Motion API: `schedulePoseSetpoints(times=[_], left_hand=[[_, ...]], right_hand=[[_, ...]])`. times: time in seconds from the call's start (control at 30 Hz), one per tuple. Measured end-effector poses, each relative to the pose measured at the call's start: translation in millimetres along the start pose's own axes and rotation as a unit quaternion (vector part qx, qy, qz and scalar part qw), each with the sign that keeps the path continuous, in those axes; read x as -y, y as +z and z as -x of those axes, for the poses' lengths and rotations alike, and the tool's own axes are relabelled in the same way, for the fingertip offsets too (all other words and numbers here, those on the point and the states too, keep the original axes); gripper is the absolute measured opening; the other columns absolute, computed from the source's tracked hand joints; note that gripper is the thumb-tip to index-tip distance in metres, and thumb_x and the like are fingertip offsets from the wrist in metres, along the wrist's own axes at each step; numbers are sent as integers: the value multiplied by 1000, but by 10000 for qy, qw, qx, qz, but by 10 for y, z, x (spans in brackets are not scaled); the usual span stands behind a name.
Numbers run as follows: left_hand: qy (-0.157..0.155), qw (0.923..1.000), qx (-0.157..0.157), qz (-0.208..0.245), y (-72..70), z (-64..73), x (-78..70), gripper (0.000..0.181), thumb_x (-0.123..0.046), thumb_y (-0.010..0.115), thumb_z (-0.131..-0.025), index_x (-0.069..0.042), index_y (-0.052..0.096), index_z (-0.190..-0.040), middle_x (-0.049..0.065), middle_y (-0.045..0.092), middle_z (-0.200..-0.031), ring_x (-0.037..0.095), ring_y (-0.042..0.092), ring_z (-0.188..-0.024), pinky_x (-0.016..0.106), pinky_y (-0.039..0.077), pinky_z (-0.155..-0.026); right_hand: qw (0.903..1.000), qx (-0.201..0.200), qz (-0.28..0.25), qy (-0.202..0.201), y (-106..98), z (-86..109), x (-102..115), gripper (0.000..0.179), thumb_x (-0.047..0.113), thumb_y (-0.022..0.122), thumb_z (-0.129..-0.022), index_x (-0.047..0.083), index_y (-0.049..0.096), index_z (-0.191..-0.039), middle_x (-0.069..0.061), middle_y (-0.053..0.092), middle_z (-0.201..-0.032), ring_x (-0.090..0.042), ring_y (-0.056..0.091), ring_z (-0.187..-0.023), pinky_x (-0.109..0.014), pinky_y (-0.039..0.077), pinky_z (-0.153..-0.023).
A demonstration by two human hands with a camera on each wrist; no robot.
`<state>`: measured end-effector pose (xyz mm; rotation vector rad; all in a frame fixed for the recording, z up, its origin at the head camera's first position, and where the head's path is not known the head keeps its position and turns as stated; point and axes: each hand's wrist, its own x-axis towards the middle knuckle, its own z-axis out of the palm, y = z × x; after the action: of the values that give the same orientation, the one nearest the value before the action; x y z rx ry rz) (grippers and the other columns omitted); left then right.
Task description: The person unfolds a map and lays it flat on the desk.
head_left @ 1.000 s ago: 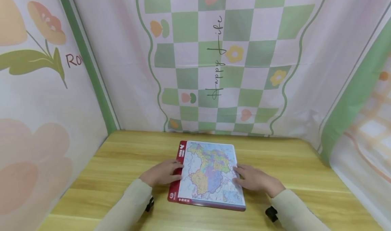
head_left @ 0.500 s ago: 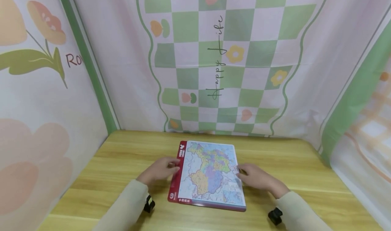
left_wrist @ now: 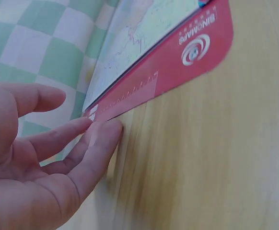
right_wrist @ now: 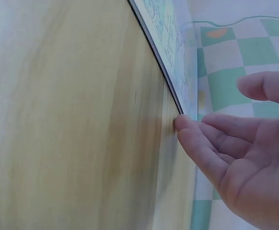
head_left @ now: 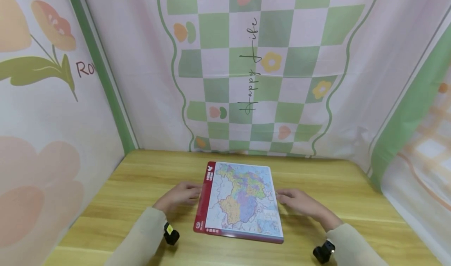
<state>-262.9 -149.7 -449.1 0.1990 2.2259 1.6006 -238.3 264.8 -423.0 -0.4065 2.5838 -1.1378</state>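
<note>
A flat map board [head_left: 243, 201] with a red strip down its left side lies on the wooden table, turned so the map's lettering runs sideways. My left hand [head_left: 179, 196] is at the red edge, its fingertips close to it. In the left wrist view the left fingers [left_wrist: 101, 139] are relaxed, thumb apart, and a ruler scale and "SINOMAPS" print show on the red strip [left_wrist: 178, 62]. On the opposite side my right hand [head_left: 299, 202] has its fingertips by the board's right edge. The right fingers [right_wrist: 216, 148] are loosely extended, holding nothing; whether they touch the edge is hard to tell.
The wooden table [head_left: 148, 172] ends at the back against a checkered curtain [head_left: 260, 82] with "Happy Life" print. Printed cloth [head_left: 46, 101] hangs along the left, and more cloth [head_left: 419, 141] along the right. Black wrist cameras hang below both wrists.
Both hands have drawn outward from the top of the map board to its side edges, the left one leftward, the right one rightward. The board has stayed in place.
</note>
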Motion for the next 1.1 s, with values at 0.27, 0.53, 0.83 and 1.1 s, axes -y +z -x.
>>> schedulePoseSetpoints(times=[0.27,0.53,0.83,1.1], left_hand=[[-222,9974,-28,687,16,-3,11,46,-26,54,-104,9,56,-133,17,65,-125,33,62,-116,41,56,-92],[-608,9912,-310,1137,55,-12,-18,42,-26,57,-103,6,58,-131,15,66,-121,27,65,-109,40,56,-91],[-828,9870,-669,1208,89,-34,-69,44,-27,61,-101,7,56,-129,15,66,-117,26,65,-105,39,58,-86],[-805,9857,-614,1348,83,-53,-59,43,-24,63,-100,7,58,-128,16,66,-116,26,66,-101,38,59,-84]], right_hand=[[9983,228,-517,-130,11,1,-4,51,21,50,-104,-17,49,-136,-31,50,-141,-44,49,-130,-51,47,-103],[9978,-93,-612,219,44,-25,-16,49,21,52,-102,-16,51,-135,-26,58,-134,-34,59,-119,-42,54,-92],[9942,-225,-991,365,35,-46,-17,47,16,51,-104,-20,49,-134,-20,68,-117,-26,65,-102,-35,58,-83],[9880,-39,-1528,242,42,-68,-17,54,14,54,-103,-25,39,-137,-33,62,-121,-37,67,-103,-41,58,-86]])
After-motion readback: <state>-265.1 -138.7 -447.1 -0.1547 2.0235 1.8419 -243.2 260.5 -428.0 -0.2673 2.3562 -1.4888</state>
